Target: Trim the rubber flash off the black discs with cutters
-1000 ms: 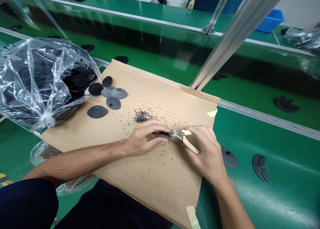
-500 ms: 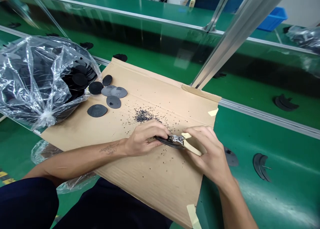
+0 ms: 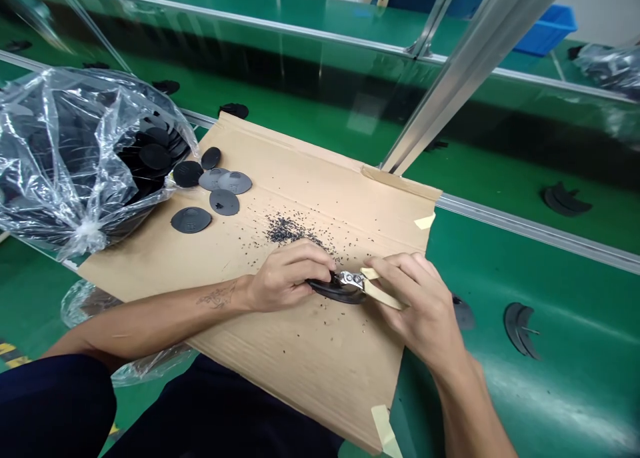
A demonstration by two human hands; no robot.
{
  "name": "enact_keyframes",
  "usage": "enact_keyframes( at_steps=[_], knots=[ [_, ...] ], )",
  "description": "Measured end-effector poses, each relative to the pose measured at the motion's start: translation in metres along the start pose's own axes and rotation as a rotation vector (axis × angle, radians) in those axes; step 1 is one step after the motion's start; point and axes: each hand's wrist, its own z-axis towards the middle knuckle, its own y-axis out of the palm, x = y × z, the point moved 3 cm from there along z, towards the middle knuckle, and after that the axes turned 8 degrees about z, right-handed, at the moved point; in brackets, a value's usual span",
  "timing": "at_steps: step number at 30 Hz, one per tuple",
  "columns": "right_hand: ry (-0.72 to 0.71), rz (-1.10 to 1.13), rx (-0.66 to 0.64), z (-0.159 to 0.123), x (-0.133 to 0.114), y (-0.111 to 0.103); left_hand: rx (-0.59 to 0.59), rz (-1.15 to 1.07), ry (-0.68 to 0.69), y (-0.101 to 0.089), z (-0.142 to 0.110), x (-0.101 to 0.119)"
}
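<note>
Way off to the left of the left hand (image 3: 285, 276) there's a big clear plastic bag (image 3: 65, 158) stuffed with flat round black discs. Closer in, up and left of that hand, a handful of loose matte dark grey discs (image 3: 225, 202) sit on a flattened tan corrugated cardboard sheet (image 3: 295, 358), and a scatter of tiny black crumbs (image 3: 285, 231) lies just above the hand. The left hand is curled closed around a curved black piece (image 3: 336, 291), which sits right between both hands. The right hand (image 3: 417, 305) is closed around a pair of metal cutters with cream handles (image 3: 353, 279), their metal head right up against that black piece. Up and right of the right hand, a strip of cream masking tape (image 3: 425, 222) holds the cardboard to the green table (image 3: 565, 405). Just beside that hand lies a flat black disc (image 3: 464, 315), and farther right there's a black disc cut into crescent strips (image 3: 520, 331)
</note>
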Motion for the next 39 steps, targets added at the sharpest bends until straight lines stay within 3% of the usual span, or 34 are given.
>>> enact_keyframes(
  at_steps=[8, 14, 26, 39],
  knots=[
    [0.017, -0.014, -0.002, -0.0001, -0.0007, -0.001, -0.015, -0.06, -0.034, 0.0016, -0.0005, -0.0011],
    [-0.013, -0.04, 0.004, 0.0017, -0.0034, -0.0016, -0.048, 0.059, 0.024, 0.0009, 0.0003, 0.0013],
    [-0.013, -0.12, 0.018, -0.0007, -0.005, -0.0025, -0.064, 0.048, 0.036, 0.0011, -0.0008, 0.0001],
    [-0.019, -0.182, 0.051, -0.0004, -0.0013, 0.0021, -0.05, 0.022, -0.03, 0.0019, 0.0006, -0.0012]
  ],
)
